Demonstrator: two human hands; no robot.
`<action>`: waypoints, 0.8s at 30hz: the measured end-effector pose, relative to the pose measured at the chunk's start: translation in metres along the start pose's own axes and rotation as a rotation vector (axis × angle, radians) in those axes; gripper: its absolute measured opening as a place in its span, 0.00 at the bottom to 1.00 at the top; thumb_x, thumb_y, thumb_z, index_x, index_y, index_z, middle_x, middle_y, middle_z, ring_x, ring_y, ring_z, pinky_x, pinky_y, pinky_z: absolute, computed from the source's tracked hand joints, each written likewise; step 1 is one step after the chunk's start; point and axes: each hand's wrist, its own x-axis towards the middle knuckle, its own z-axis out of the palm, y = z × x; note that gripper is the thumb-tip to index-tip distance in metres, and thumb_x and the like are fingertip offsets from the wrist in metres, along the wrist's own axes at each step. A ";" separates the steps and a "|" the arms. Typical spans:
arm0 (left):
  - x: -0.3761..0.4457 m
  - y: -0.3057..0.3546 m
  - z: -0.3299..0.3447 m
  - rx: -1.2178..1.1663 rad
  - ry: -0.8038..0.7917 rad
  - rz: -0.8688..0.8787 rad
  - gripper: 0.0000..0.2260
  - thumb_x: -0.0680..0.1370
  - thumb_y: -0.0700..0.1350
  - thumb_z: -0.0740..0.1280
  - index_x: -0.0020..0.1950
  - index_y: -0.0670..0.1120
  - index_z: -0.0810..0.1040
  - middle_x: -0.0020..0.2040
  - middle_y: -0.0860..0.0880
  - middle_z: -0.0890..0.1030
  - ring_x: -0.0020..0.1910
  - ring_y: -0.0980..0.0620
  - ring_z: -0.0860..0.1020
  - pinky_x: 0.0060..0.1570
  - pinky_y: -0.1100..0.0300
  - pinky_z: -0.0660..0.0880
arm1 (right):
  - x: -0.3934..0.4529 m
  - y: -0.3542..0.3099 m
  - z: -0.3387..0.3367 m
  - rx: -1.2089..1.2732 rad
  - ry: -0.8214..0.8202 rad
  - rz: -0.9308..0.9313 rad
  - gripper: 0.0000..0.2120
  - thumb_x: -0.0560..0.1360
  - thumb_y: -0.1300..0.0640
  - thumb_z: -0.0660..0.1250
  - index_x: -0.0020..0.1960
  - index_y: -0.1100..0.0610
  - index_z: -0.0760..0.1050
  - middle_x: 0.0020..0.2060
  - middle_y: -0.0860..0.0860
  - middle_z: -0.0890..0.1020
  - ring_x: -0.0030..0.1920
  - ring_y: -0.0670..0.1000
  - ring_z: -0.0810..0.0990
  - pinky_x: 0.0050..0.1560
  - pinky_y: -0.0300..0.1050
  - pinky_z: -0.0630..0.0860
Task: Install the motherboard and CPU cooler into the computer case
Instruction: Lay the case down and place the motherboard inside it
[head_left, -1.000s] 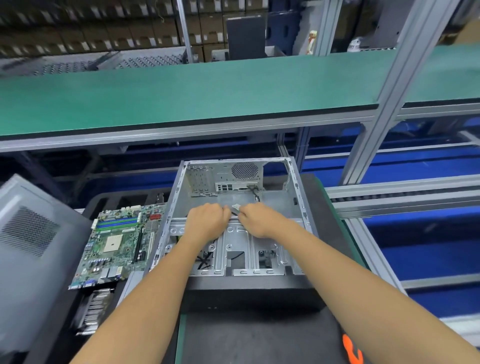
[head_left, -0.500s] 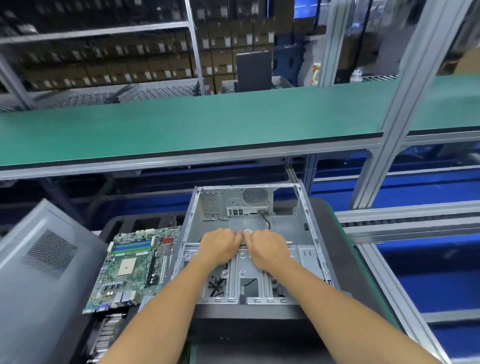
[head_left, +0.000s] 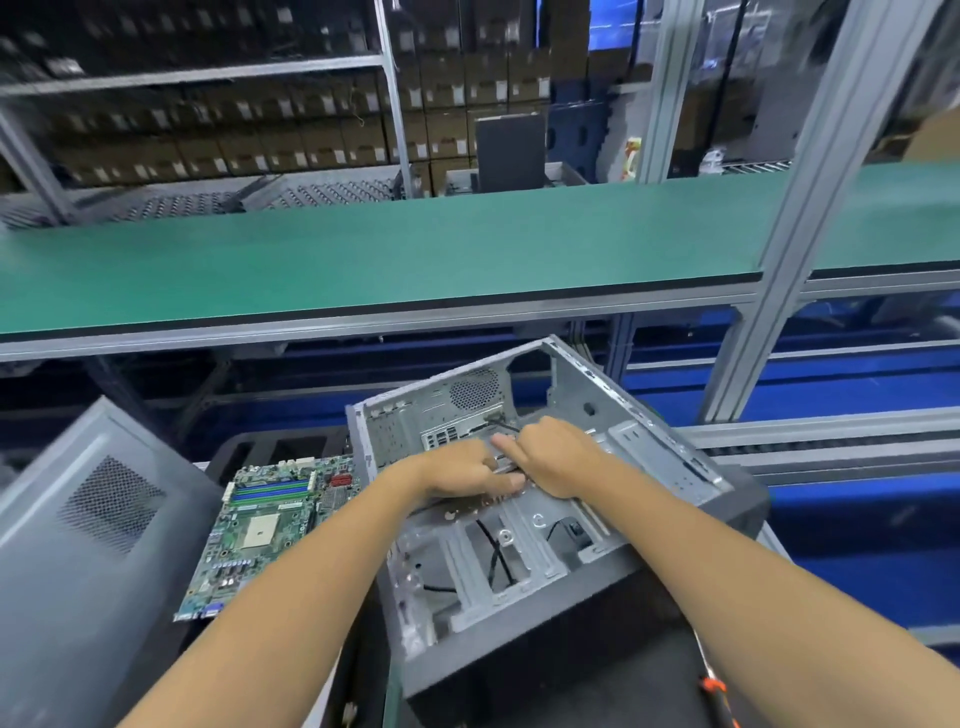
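An open grey computer case (head_left: 524, 561) lies in front of me, tilted with its left side raised. Both my hands are inside it, at the cross bar above the drive bays. My left hand (head_left: 462, 475) grips the bar with curled fingers. My right hand (head_left: 553, 457) curls over the same bar right beside it, fingers touching the left hand. A green motherboard (head_left: 270, 525) with blue memory slots and a pale CPU socket lies flat to the left of the case. No CPU cooler is in view.
A grey side panel (head_left: 88, 545) with a mesh vent leans at the far left. A green conveyor shelf (head_left: 415, 254) runs across above the case. An orange-handled tool (head_left: 719, 701) lies at the bottom right. Aluminium frame posts (head_left: 769, 291) stand to the right.
The case has tipped and turned, its left side now lifted, with both hands still on the cross bar. The camera has tilted upward, so the case sits lower in view.
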 end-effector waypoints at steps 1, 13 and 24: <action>-0.001 0.003 0.000 -0.014 0.005 0.011 0.21 0.78 0.55 0.64 0.29 0.46 0.65 0.27 0.51 0.65 0.26 0.54 0.63 0.35 0.55 0.60 | 0.001 0.002 -0.003 -0.018 0.017 -0.020 0.09 0.82 0.58 0.55 0.62 0.56 0.68 0.35 0.55 0.72 0.40 0.59 0.76 0.36 0.51 0.68; 0.000 0.046 0.015 -0.566 0.105 -0.012 0.08 0.78 0.40 0.64 0.55 0.42 0.77 0.39 0.55 0.80 0.35 0.62 0.76 0.38 0.70 0.71 | 0.010 0.020 -0.028 -0.242 0.008 -0.074 0.29 0.84 0.47 0.43 0.28 0.53 0.64 0.25 0.47 0.67 0.31 0.49 0.66 0.53 0.52 0.55; 0.020 0.092 0.046 -1.004 0.577 -0.284 0.09 0.76 0.38 0.58 0.52 0.43 0.76 0.46 0.41 0.83 0.42 0.48 0.79 0.36 0.58 0.74 | 0.025 0.025 -0.043 -0.224 0.007 -0.028 0.23 0.81 0.45 0.54 0.52 0.59 0.81 0.59 0.52 0.73 0.59 0.53 0.69 0.61 0.53 0.60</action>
